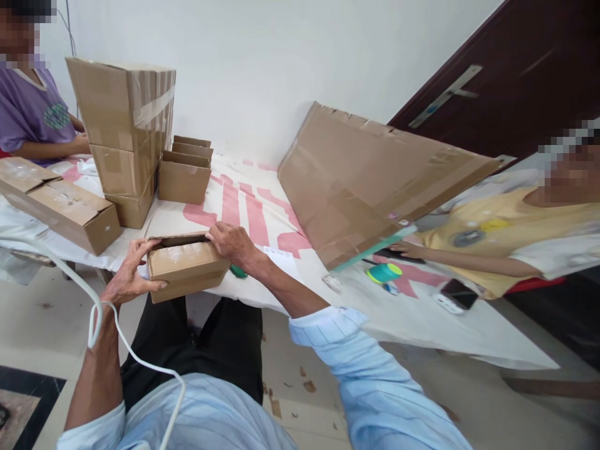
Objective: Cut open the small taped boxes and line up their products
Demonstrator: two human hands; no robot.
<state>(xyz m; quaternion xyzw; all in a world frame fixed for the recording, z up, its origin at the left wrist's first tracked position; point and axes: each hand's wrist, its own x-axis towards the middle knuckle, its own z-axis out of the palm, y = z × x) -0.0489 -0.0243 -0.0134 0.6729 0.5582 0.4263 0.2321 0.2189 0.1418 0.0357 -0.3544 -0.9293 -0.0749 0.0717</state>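
A small brown cardboard box [192,269] is held at the table's front edge, tilted toward me, with a dark gap along its far top edge. My left hand [132,273] grips its left end, thumb along the lower front and fingers at the top corner. At the box's upper right corner, the bent fingers of my right hand [233,242] close on the edge of a flap. What is inside the box does not show. A green round object [238,271] lies partly hidden behind the box's right end.
Taped boxes [124,125] stand stacked at the back left, beside open boxes [184,178] and long boxes [60,203]. A big cardboard sheet [365,181] leans across the table. People sit at left and right. A white cable [135,353] crosses my left forearm.
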